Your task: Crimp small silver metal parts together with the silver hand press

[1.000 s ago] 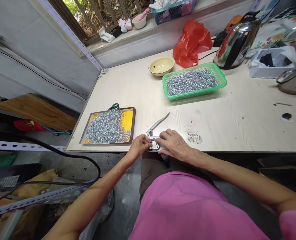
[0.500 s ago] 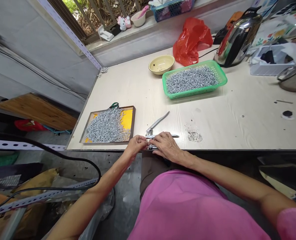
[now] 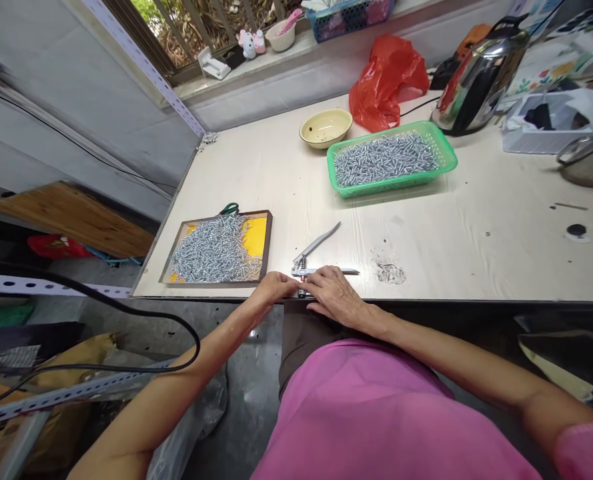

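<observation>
At the table's front edge, a metal hand tool (image 3: 318, 243) lies with its two long handles spread, and its working end sits between my hands. My left hand (image 3: 277, 287) is closed in a pinch at that end; what its fingers hold is too small to make out. My right hand (image 3: 337, 293) rests over the tool's lower handle, fingers bent together, thumb and index at the working end. Whatever it grips is hidden under the fingers. Left of the hands, a brown-edged tray (image 3: 267, 241) with a yellow bottom holds a heap of small silvery metal pieces (image 3: 213, 250).
A green basket (image 3: 446, 155) of similar metal pieces stands farther back, beside a cream bowl (image 3: 325, 128) and a red plastic bag (image 3: 386, 83). Green-handled scissors (image 3: 230, 208) lie behind the tray. A kettle (image 3: 481, 77) and a white box (image 3: 536, 139) stand at the back right.
The fingers of my left hand have turned slightly downward at the tool's working end. My right hand has hardly moved. The camera view has shifted a little.
</observation>
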`<state>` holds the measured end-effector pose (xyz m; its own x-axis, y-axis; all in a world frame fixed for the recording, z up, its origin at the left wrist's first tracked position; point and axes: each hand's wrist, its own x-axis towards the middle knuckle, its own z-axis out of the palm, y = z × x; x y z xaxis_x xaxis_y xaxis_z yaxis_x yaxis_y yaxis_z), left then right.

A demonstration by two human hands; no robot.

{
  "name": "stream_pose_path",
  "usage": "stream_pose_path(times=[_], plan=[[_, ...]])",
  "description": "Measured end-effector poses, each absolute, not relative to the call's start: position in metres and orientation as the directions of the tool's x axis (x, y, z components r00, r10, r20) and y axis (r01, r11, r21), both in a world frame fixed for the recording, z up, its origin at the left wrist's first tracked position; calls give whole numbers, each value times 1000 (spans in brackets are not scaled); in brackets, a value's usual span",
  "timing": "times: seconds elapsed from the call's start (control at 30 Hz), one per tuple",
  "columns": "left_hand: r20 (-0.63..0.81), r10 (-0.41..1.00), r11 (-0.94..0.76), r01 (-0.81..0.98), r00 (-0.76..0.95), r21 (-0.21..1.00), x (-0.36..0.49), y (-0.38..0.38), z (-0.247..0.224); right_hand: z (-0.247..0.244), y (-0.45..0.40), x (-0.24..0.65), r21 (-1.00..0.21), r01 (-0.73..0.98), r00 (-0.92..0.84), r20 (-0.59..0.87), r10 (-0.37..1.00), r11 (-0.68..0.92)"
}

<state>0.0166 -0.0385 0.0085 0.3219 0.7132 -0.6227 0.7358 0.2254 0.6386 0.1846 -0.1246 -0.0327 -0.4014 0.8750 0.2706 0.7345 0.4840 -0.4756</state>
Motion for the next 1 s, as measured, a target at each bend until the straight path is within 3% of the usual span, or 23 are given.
stream_pose_path(times=[0.2, 0.33, 0.5, 0.77, 1.0], plan=[[-593, 760, 230, 743, 266, 628, 14, -40, 5, -31, -127, 203, -711, 560, -236, 355, 905, 425], [-530, 815, 102, 843, 234, 528, 20, -43, 9, -28, -128, 223, -685, 662, -133, 292, 947, 304], [-498, 830, -4, 895, 252, 446, 31, -43, 13, -28, -132, 235, -628, 730, -154, 235, 960, 270], [-686, 714, 197, 898, 142, 392, 40, -29, 11, -27, -138, 234, -602, 748, -172, 230, 958, 279], [-615, 758, 187, 832, 216, 522, 24, -34, 5, -28, -136, 235, -603, 748, -175, 222, 959, 276]])
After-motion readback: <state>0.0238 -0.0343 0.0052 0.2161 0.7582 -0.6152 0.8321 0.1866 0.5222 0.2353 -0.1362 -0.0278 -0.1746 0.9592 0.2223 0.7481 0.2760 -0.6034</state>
